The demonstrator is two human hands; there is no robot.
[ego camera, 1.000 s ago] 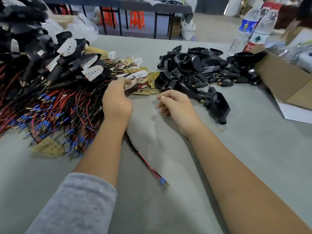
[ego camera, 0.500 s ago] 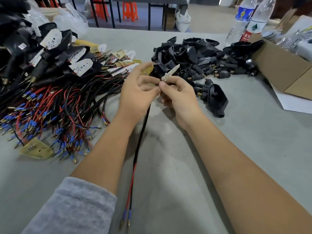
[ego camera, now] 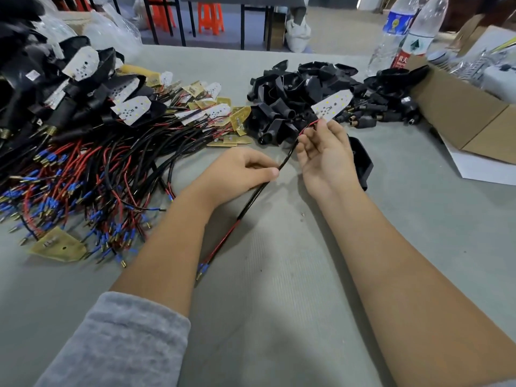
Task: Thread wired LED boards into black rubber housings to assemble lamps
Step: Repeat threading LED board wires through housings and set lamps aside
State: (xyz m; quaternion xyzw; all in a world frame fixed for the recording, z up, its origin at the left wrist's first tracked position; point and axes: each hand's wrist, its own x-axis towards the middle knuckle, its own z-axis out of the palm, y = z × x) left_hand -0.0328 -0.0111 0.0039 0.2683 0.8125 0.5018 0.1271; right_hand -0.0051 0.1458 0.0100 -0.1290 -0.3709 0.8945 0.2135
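My right hand [ego camera: 325,155] pinches the red lead just below a white LED board [ego camera: 332,104], which stands up above the fingers. Its black-sleeved cable [ego camera: 251,202] runs down to the left, and my left hand [ego camera: 240,171] pinches it between thumb and fingers. The cable ends in red and black wires with blue terminals [ego camera: 202,268] lying on the table. A pile of black rubber housings [ego camera: 312,93] lies just beyond my hands. One single housing [ego camera: 363,163] sits partly hidden behind my right hand.
A heap of wired boards [ego camera: 83,169] with red and black leads fills the left side, with assembled lamps [ego camera: 69,88] behind it. A loose yellow board [ego camera: 58,245] lies at its near edge. A cardboard box [ego camera: 469,115] and two water bottles [ego camera: 402,32] stand at the right.
My hands have drawn apart: the right one lifted the board up and to the right, the left one slid down the cable. The board now faces me flat.
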